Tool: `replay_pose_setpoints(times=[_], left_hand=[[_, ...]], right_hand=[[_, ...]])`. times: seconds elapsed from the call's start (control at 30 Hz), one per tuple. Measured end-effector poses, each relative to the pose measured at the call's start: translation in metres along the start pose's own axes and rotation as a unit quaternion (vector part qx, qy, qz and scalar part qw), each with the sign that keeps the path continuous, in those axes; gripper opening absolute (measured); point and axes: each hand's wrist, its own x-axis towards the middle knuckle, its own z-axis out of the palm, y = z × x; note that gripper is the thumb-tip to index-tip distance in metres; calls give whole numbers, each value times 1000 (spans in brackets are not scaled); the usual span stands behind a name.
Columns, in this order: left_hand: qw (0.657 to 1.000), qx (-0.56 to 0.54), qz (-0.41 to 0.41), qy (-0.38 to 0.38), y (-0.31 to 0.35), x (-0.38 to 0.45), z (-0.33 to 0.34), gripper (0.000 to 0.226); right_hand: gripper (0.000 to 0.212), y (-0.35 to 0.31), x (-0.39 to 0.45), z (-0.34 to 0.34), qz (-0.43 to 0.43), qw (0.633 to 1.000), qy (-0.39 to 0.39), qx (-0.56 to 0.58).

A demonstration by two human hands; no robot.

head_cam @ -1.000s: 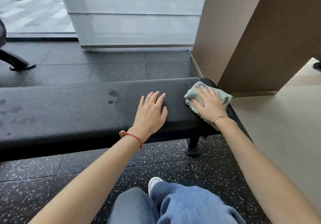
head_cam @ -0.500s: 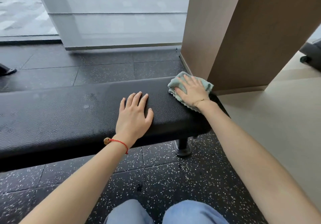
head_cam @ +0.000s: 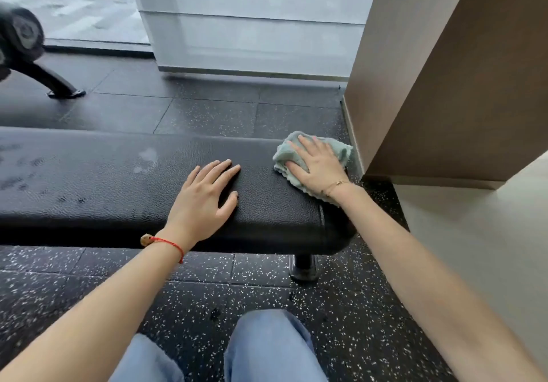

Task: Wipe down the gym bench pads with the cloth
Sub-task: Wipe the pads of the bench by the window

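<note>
While the left hand [head_cam: 204, 200] lies flat, right hand [head_cam: 318, 163] fingers spread on the crumpled pale-green cloth [head_cam: 286, 156].

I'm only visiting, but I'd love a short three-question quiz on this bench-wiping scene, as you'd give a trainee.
1. True or false: the left hand holds the cloth.
2. The cloth lies on which end of the bench pad: A) the person's left end, B) the right end by the brown wall, C) the middle?
3. Fill in: the left wrist wears a ___ string bracelet.

Key: 1 false, the right hand presses it with flat fingers; 2 B; 3 red.
</note>
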Motion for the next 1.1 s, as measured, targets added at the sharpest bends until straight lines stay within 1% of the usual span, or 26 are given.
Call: replay_pose_setpoints(times=[0.07, 0.17, 0.23, 0.27, 0.33, 0.43, 0.47, 0.53, 0.6, 0.63, 0.7, 0.77, 0.87, 0.93, 1.0, 1.1], left_hand=[[1000, -1, 2, -9, 1, 0, -3, 60], [1000, 4, 1, -19, 2, -1, -5, 59], [1000, 1, 1, -20, 2, 0, -6, 58], [1000, -1, 1, -19, 2, 0, -6, 58], [1000, -1, -2, -15, 1, -1, -6, 58], [1000, -11, 5, -18, -1, 0, -6, 57], [1000, -17, 6, -21, -2, 1, -6, 57], [999, -37, 1, -24, -2, 3, -7, 57], [999, -46, -15, -14, 3, 9, -9, 57], [999, -40, -26, -6, 9, 13, -8, 58], [999, -23, -44, 10, 26, 21, -4, 61], [999, -17, -41, 12, 48, 28, 5, 61], [1000, -18, -14, -11, 77, 39, 17, 63], [1000, -14, -6, -22, 87, 44, 24, 64], [999, -8, -5, -32, 90, 45, 29, 66], [999, -2, -10, -31, 90, 45, 34, 67]], right_hand=[[61, -3, -20, 0, -42, 999, -1, 12], [60, -3, -84, 1, -150, 988, -2, 34], [60, 6, -94, 0, -166, 985, -17, 47], [62, 11, -85, -1, -152, 987, -22, 50], [67, 17, -47, -1, -101, 994, -2, 46], [62, 21, 8, -3, -20, 1000, 5, 16], [61, 21, 14, -2, -8, 1000, 10, 10], [62, 24, 4, -2, -8, 999, 25, 26], [64, 34, -28, 1, 1, 994, 58, 91], [66, 40, -48, 5, 19, 987, 69, 141], [72, 48, -75, 12, 70, 962, 61, 258], [76, 51, -66, 11, 99, 938, 56, 328], [72, 58, -16, 2, 149, 918, 48, 365], [68, 61, 3, 0, 176, 906, 42, 382], [69, 59, -12, 3, 183, 897, 47, 399], [74, 52, -70, 18, 179, 888, 48, 422]])
